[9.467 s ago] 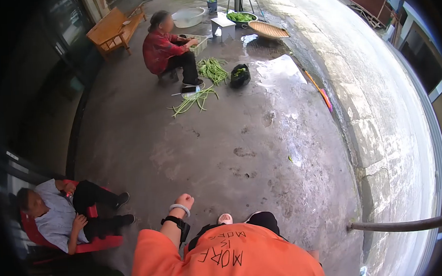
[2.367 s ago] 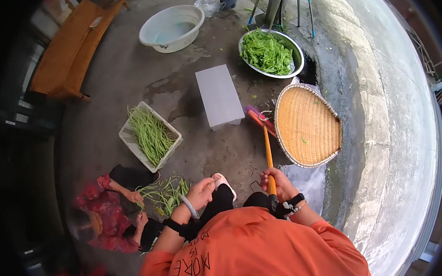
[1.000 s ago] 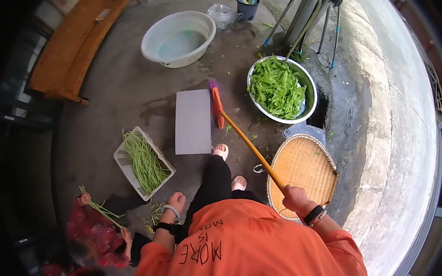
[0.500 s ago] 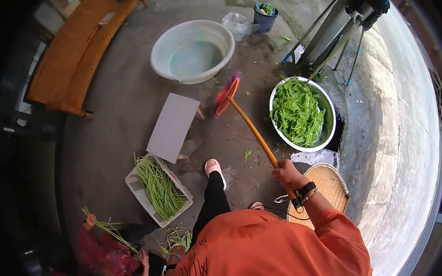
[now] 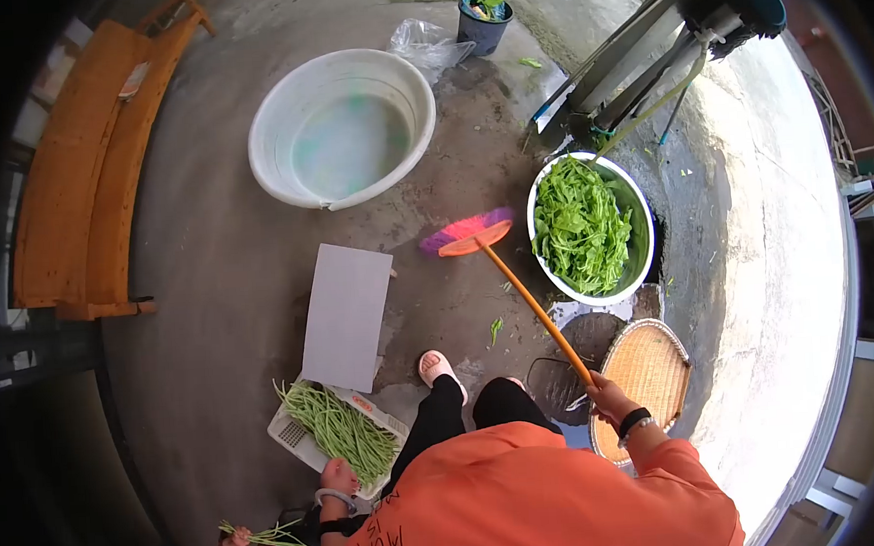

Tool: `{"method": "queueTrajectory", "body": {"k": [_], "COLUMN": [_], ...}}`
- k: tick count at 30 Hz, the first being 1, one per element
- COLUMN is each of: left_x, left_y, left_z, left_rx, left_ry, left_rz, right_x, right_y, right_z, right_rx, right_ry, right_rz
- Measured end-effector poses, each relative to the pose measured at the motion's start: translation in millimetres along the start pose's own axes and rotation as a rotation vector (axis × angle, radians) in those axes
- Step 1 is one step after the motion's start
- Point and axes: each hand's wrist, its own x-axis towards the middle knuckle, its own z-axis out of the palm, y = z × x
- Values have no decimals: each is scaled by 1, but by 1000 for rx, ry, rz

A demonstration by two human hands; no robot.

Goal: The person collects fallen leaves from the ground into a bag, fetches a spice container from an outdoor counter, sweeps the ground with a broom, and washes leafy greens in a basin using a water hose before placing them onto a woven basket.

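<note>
My right hand (image 5: 612, 398) is wrapped round the orange handle of a broom (image 5: 535, 307). The broom's pink and purple bristles are off to the upper left, over the concrete floor. At the lower left, my left hand (image 5: 340, 476) is curled into a loose fist with nothing visible in it. It is beside a white plastic basket (image 5: 294, 437) of long green beans (image 5: 347, 438). A round woven bamboo tray (image 5: 649, 366) lies just right of my right hand. Past it is a basin (image 5: 642, 225) heaped with leafy greens (image 5: 581, 228).
A large white tub (image 5: 262, 149), a clear plastic bag (image 5: 430, 46) and a dark bucket (image 5: 485, 33) stand farther off. Left are a grey stool (image 5: 348, 317) and a wooden bench (image 5: 62, 194). Another person's hand (image 5: 237, 537) holds long beans at the lower left.
The broom head has swung down and right, its bristles now spread sideways. My left hand has come up beside the bean basket. My body and view have shifted; both feet stand farther right.
</note>
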Motion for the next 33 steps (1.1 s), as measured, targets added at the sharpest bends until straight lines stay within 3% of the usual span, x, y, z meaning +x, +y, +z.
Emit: {"method": "queueTrajectory", "body": {"k": [4,5,7,10,11,14,16,19,23,24,27,30,33], "left_x": [15,41,82,95,60,22,18,24,30,31,50,88,108], "left_y": [49,40,41,83,134,219,248,290,338,350,390,429,494], "left_z": [24,27,37,41,52,64,69,91,123,131,145,144,156], "left_rx": [428,679,927,966,811,703,602,512,468,467,514,588,738], "left_ry": [-169,-243,-312,-253,-198,-110,-75,-55,-116,-129,-202,-232,-232], "left_rz": [29,232,448,519,283,95,152,202,244,281,320,285,252], "right_x": [-69,-76,-63,-10,18,94,174,218,205,175,112,67,76], "right_y": [0,-11,-31,-59,-77,-182,-226,-286,-231,-221,-201,-226,-278], "right_z": [-11,-13,-14,-18,-23,-49,-64,-90,-82,-80,-103,-127,-142], "right_rx": [62,32,79,194,252,207,165,159,210,250,218,143,179], "right_ry": [74,56,94,115,112,162,218,228,141,121,65,111,172], "right_rz": [49,58,12,-145,-187,-194,-298,-236,-121,2,-39,-61,-37]}}
